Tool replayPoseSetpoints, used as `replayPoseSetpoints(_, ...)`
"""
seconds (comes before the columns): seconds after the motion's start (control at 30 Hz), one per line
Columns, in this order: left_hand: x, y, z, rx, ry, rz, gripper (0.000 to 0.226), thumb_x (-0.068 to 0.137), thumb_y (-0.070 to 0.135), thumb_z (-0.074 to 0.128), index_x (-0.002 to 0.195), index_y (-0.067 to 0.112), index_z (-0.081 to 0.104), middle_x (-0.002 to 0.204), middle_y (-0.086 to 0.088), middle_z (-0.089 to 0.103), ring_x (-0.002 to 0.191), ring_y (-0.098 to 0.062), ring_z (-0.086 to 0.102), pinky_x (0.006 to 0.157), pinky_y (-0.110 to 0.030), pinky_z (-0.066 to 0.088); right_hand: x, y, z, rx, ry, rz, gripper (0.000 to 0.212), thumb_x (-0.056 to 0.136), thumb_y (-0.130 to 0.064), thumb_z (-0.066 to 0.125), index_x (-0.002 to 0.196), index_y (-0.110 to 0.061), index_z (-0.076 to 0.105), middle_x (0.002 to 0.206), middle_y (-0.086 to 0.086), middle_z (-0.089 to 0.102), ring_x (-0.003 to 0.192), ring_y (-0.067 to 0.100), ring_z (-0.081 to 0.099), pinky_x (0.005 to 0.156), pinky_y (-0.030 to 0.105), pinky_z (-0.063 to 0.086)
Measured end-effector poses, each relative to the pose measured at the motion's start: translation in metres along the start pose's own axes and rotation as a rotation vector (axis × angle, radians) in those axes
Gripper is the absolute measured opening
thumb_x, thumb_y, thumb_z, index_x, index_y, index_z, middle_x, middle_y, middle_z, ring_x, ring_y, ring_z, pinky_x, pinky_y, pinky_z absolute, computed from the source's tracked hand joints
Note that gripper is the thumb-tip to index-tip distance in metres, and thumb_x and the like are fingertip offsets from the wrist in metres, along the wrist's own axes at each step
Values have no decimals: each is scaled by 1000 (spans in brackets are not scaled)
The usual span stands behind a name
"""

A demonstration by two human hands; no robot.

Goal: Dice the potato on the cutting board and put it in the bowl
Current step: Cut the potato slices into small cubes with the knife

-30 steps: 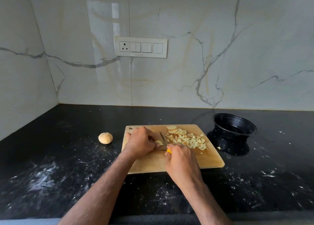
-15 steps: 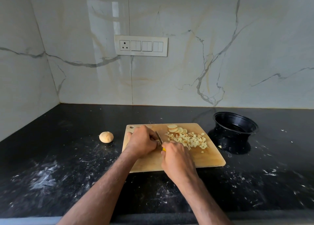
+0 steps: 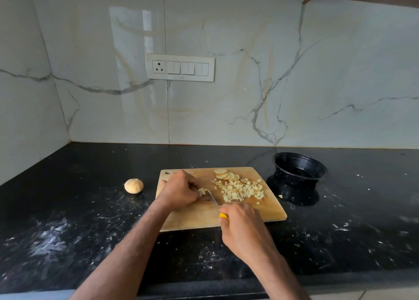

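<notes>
Potato [image 3: 202,191] is sitting firm but probably slick under the curled left hand [image 3: 180,189]; the right hand [image 3: 241,222] is gripping the knife [image 3: 213,198] by its yellow handle.

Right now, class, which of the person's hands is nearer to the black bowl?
Right. The right hand, gripping the knife, sits at the board's near edge, in front and left of the black bowl. The left hand holds potato further left on the board.

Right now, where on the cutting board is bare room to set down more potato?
The near strip of the cutting board, between both hands. The far right is crowded with diced potato and slices; the left hand covers the left.
</notes>
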State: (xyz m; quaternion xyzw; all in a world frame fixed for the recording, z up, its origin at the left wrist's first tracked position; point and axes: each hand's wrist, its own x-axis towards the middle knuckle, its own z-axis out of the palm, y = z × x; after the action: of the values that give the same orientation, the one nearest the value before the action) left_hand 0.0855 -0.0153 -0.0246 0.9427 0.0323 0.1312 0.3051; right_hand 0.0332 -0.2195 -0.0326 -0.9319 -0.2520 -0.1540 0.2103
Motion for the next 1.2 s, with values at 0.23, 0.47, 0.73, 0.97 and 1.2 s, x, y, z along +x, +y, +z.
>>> replayPoseSetpoints(0.23,2,-1,1,33,20,-3,6,78,17,79,82,20,81,72,14,72,73,-4,63,64,-25,51,12,-6,-2,71,135,15,26,95,-24,65,120,-22,72,110,-12,74,93,2,66,79,6,42)
replayPoseSetpoints(0.47,3,-3,0,22,28,-7,9,77,14,81,82,21,81,72,14,72,71,0,62,59,-10,43,38,-23,16,47,120,56,26,98,-25,62,122,-20,71,106,-6,73,87,6,67,71,15,54)
replayPoseSetpoints(0.73,3,-2,0,23,35,-5,15,79,10,78,84,23,82,61,25,60,67,7,57,53,-5,38,44,-23,30,24,90,61,21,97,-26,64,116,-20,71,103,-6,72,80,6,63,58,11,40)
replayPoseSetpoints(0.97,4,-4,3,-14,40,-7,13,79,10,80,84,22,82,68,20,66,71,2,61,56,-6,40,41,-22,26,39,47,27,21,97,-20,64,116,-17,71,104,-3,72,84,7,65,62,8,42)
replayPoseSetpoints(1.2,5,-5,5,4,54,-33,7,80,20,83,85,24,80,76,17,70,75,-3,62,61,-7,41,18,-10,11,63,0,-24,17,97,-18,62,109,-18,73,97,-6,72,70,1,50,46,6,33)
